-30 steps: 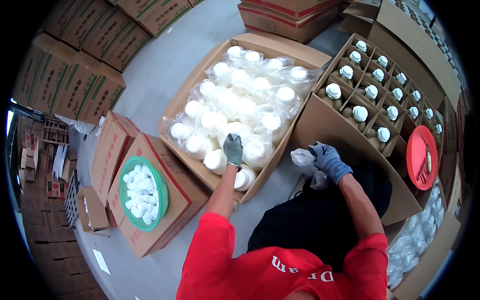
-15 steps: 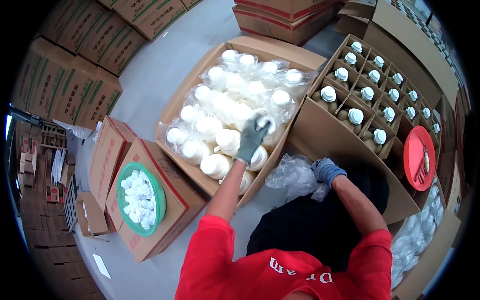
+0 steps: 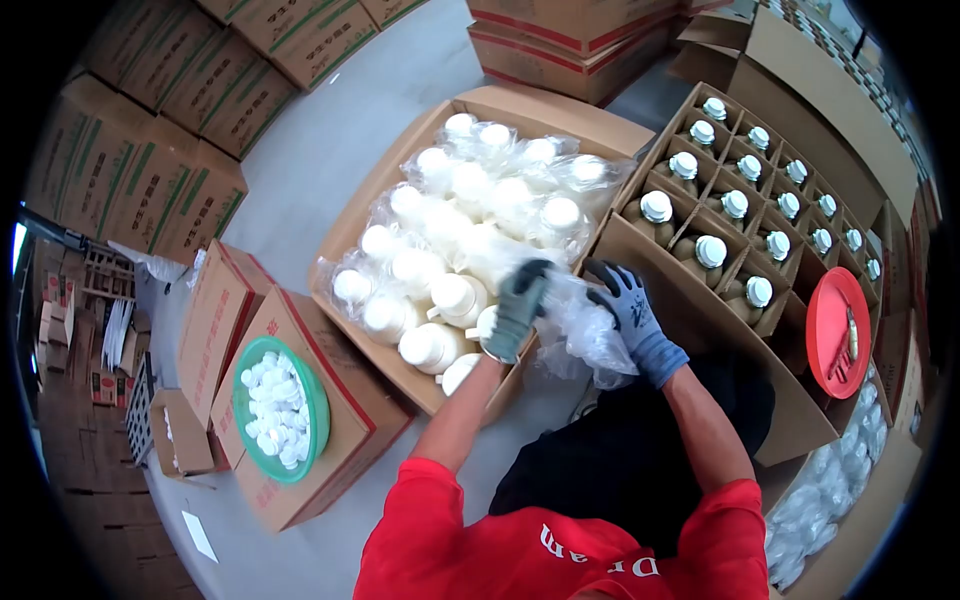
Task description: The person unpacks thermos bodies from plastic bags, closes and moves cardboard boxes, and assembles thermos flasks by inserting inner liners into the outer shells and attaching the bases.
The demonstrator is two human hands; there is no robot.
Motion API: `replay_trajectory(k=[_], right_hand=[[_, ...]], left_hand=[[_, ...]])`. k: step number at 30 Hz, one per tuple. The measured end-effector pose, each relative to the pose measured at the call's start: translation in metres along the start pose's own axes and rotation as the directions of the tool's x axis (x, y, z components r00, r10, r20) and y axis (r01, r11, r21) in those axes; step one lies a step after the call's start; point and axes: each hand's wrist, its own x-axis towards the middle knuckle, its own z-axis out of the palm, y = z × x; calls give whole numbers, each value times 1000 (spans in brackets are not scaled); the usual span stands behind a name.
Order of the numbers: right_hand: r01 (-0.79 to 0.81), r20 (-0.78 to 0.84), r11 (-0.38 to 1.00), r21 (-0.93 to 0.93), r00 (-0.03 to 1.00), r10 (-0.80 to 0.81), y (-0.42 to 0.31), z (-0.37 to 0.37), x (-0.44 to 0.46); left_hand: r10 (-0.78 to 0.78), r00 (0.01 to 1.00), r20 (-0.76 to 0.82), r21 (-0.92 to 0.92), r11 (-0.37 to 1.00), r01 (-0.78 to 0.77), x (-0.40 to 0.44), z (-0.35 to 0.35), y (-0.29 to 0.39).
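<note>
My left hand, in a grey-green glove, is closed on clear plastic at the near right side of a carton of white bottles. Most bottles there are covered by clear bags; several nearest me are bare. Bunched plastic bags stretch between my two hands. My right hand, in a blue-grey glove, holds this bundle against its palm, thumb and forefinger pointing left. Blur and plastic partly hide the left fingertips.
A divided carton of white-capped bottles stands at right, with a red dish on its near corner. Below it lie clear bags. At left, a green basin of white caps rests on a box. Cartons are stacked behind.
My left hand has drawn back from the bottles toward me, onto the plastic. My right hand has risen with its bunched bags to meet it at the carton's edge.
</note>
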Motion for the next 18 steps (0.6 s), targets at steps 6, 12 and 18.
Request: replay_trajectory(k=[6, 12, 18], right_hand=[[-366, 480, 819, 442, 868, 129, -18, -8, -12], [-228, 700, 946, -233, 635, 325, 10, 16, -58], [-319, 714, 925, -208, 597, 366, 22, 14, -63]], left_hand=[[-231, 787, 572, 397, 918, -19, -30, 0, 11], [183, 980, -81, 931, 366, 9, 76, -156, -22], [81, 851, -519, 791, 423, 442, 117, -300, -54]])
